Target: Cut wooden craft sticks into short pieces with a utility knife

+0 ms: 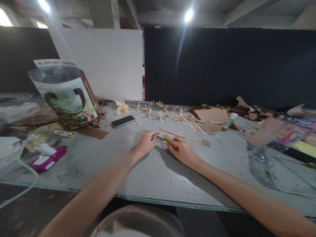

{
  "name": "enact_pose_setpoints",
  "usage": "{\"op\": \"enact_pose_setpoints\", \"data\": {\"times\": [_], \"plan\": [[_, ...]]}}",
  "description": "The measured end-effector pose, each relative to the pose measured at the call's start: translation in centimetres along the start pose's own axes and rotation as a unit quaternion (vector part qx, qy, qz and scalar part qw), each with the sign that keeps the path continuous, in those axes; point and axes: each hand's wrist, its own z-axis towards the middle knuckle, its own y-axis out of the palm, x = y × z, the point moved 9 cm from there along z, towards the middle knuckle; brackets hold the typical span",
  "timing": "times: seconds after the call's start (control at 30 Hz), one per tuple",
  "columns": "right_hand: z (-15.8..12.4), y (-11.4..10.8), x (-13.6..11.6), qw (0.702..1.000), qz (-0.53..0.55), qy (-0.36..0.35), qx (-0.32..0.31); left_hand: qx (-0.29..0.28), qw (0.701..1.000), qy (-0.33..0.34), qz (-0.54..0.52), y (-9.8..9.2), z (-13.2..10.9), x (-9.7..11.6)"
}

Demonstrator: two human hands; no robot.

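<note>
My right hand (181,149) is closed around a yellow craft knife (168,143), its blade end pointing left toward my other hand. My left hand (146,142) pinches a small wooden stick (161,134) by one end, close to the knife tip. Whether the blade touches the stick is too small to tell. Just beyond my fingers lies a red-patterned pencil (172,133). Several loose wooden sticks (196,128) are scattered behind it, and several star-shaped stick pieces (161,116) stand farther back.
A phone (122,121) lies left of the sticks. Cardboard pieces (211,117) and a glue stick (230,120) are at right. A large printed bag (71,98) and a purple pack (49,159) stand at left. A clear plastic bottle (259,161) and a cable sit far right.
</note>
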Motion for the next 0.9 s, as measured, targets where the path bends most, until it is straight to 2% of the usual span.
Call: {"op": "enact_pose_setpoints", "data": {"times": [0.27,0.5,0.7,0.9], "plan": [[-0.1,0.6,0.5,1.000,0.003,0.013,-0.009,-0.026,0.994,-0.083,-0.064,0.4,-0.1,-1.3],[0.0,0.4,0.1,1.000,-0.016,0.002,-0.005,-0.023,0.993,-0.089,-0.072,0.5,-0.2,-1.3],[0.0,0.0,0.4,0.999,-0.039,0.011,0.006,-0.001,0.994,-0.105,-0.045,0.2,0.0,-2.2],[0.1,-0.7,1.1,0.997,0.033,0.041,0.055,0.008,0.993,-0.091,-0.068,-0.3,0.0,-1.6]]}}
